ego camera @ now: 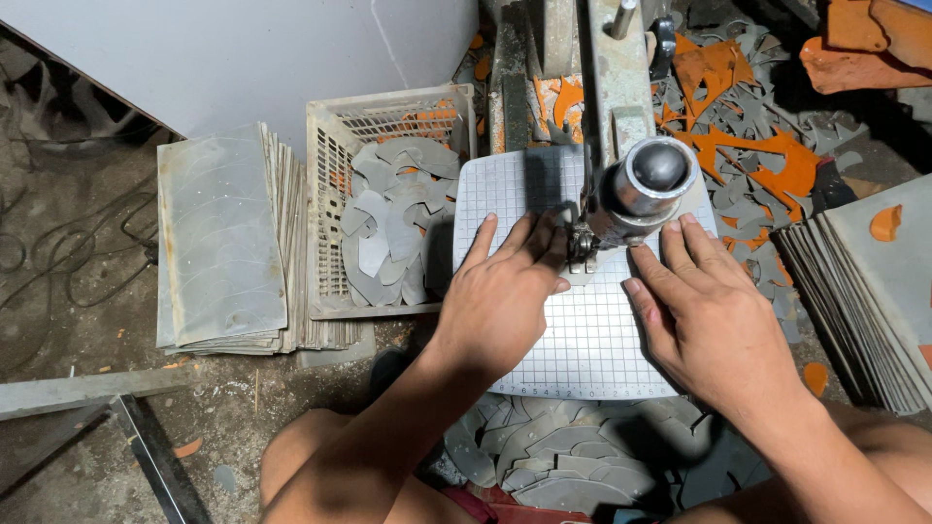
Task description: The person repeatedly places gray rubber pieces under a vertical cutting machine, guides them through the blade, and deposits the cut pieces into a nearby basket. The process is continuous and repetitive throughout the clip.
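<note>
Both hands lay flat on a white gridded cutting pad, fingers spread and unclenched. Left hand pressed a small grey piece just beyond its fingertips, beneath the machine's round metal head; right hand flanked it, equally near. That piece was mostly hidden, so its long axis could not be told. A crate of grey cut shapes stood left of the fingers.

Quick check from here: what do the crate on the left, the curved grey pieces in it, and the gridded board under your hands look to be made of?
Crate: looks like moulded plastic, off-white and grimy, with lattice walls.
Curved grey pieces: probably thin fibreboard or similar sheet, matte and flat, overlapping loosely; could be leather-like board.
Gridded board: seems a white cutting mat, plastic or rubber, smooth with printed grid lines. Both the left hand and right hand press flat on it.
</note>
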`<action>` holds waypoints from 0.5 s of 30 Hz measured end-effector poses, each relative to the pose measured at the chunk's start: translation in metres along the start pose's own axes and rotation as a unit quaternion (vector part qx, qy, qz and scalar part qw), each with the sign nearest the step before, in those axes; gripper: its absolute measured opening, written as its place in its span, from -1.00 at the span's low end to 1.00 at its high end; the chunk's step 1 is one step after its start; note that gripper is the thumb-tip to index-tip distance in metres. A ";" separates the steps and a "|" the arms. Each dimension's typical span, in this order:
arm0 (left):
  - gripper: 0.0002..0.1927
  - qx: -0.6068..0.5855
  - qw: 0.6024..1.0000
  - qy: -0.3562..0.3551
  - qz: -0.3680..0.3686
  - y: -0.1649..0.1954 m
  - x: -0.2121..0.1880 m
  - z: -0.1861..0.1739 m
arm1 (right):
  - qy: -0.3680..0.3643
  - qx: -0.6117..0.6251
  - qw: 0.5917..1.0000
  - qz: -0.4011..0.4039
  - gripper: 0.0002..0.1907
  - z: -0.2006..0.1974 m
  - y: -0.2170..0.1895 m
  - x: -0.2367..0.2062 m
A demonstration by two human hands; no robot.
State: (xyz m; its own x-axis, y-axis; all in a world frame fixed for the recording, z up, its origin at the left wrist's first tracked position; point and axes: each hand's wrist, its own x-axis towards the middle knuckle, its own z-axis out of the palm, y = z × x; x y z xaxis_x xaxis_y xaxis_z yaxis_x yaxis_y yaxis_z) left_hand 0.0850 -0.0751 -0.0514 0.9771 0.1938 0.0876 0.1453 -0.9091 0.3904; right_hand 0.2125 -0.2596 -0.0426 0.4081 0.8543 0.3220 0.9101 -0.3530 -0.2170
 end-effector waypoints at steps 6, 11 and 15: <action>-0.65 -0.019 0.999 0.033 0.012 -0.004 0.003 0.003 | -0.003 -0.006 1.000 0.001 -0.58 0.001 0.001 0.000; -0.57 -0.028 0.999 0.044 0.007 -0.006 0.007 0.002 | 0.003 -0.004 1.000 0.003 -0.59 0.002 0.001 0.001; -0.56 -0.025 0.998 0.056 0.008 -0.008 0.009 0.002 | 0.007 -0.005 1.000 0.008 -0.60 0.003 0.001 0.002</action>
State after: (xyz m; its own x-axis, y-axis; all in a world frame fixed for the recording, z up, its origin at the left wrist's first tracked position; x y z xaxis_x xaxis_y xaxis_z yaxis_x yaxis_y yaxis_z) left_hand 0.0926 -0.0671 -0.0550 0.9552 0.2222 0.1957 0.1190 -0.8933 0.4334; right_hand 0.2136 -0.2575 -0.0447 0.4238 0.8427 0.3320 0.9039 -0.3703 -0.2140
